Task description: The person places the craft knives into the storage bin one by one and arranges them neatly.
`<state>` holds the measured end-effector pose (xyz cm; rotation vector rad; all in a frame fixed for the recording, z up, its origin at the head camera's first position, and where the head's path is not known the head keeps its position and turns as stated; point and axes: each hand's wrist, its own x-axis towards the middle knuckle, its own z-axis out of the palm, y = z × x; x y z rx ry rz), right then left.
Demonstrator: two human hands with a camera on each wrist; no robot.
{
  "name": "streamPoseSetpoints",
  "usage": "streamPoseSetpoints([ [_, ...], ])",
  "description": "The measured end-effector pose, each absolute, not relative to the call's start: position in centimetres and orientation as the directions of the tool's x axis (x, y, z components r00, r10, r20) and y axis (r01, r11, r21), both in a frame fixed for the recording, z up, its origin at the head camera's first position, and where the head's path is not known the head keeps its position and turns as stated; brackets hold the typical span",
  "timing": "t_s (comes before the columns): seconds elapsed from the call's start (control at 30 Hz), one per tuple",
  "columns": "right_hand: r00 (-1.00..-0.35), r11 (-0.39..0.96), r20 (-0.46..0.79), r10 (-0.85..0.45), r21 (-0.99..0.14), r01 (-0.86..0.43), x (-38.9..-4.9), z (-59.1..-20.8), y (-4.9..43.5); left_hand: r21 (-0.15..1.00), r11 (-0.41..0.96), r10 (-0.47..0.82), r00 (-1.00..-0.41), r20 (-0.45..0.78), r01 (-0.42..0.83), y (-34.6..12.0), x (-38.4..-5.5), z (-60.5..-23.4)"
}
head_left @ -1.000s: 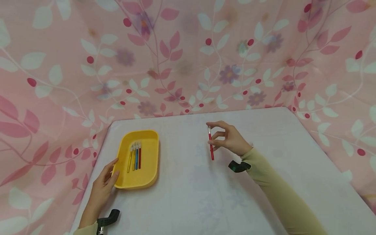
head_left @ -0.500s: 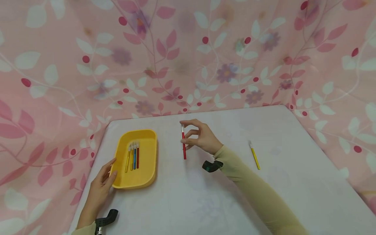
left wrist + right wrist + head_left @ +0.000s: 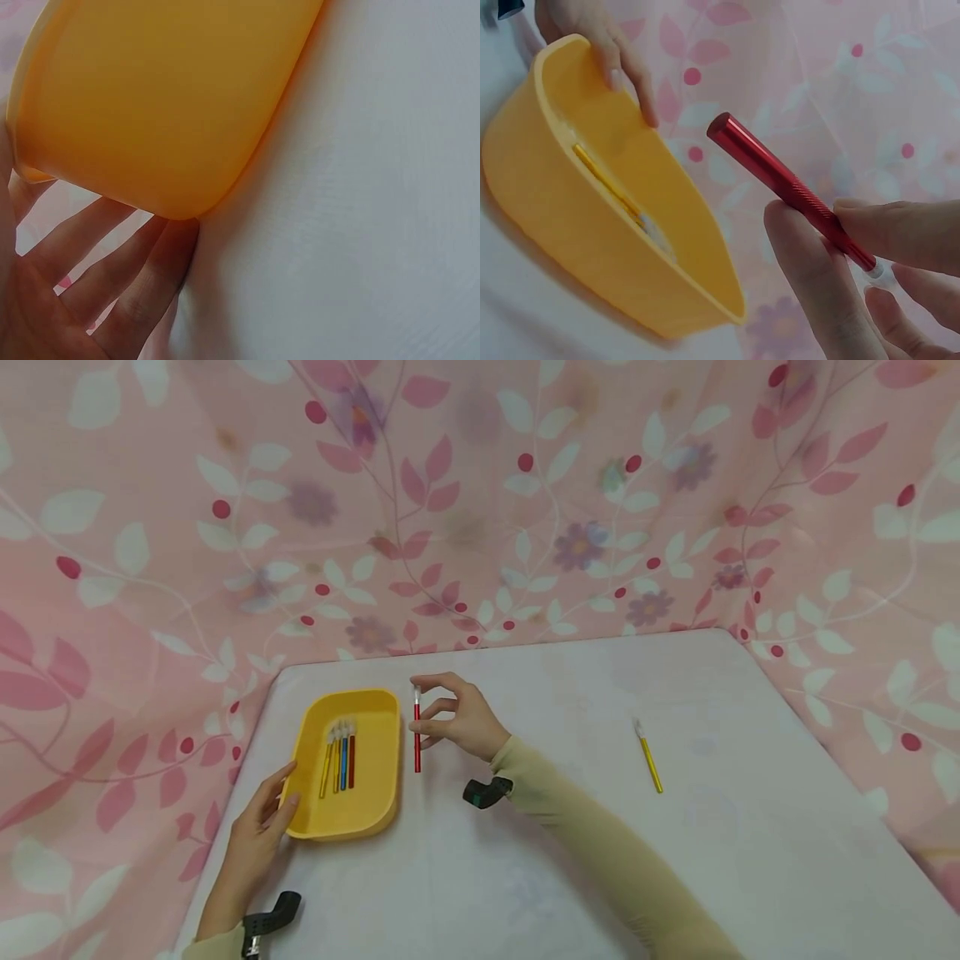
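My right hand pinches a red craft knife, held roughly upright just beyond the right rim of a yellow tray. The right wrist view shows the knife's knurled red metal handle between thumb and fingers, its clear-capped end partly hidden by them. My left hand holds the tray by its left side. In the left wrist view, those fingers lie against the tray's outer wall. Inside the tray, several capped craft knives lie side by side: yellow ones, a blue one and a dark red one.
A yellow craft knife lies alone on the white-covered table, to the right. Behind the table hangs a pink floral cloth. A black wrist device sits at my right wrist, and another at my left.
My right hand has carried the red craft knife leftward across the table to beside the tray. The lone yellow knife, hidden by my arm at first, now shows. My left hand stays at the tray.
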<state>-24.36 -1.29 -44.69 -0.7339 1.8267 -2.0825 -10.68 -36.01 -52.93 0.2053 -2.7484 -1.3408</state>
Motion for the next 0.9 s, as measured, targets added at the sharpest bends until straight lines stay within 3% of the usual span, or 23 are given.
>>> streamPoseSetpoints([
  [0.37,-0.829,-0.207,0.165,-0.535,-0.976,-0.060,-24.3,-44.9,-6.9,0.796,0.603,-0.134,-0.991,0.030,-0.057,-36.3,-10.7,-53.0],
  [0.9,-0.834,-0.115,0.003,-0.551,-0.991,0.072,-25.3,-45.9,-13.4,0.792,0.606,-0.132,-0.991,0.010,-0.072,-36.5,-10.7,-53.2],
])
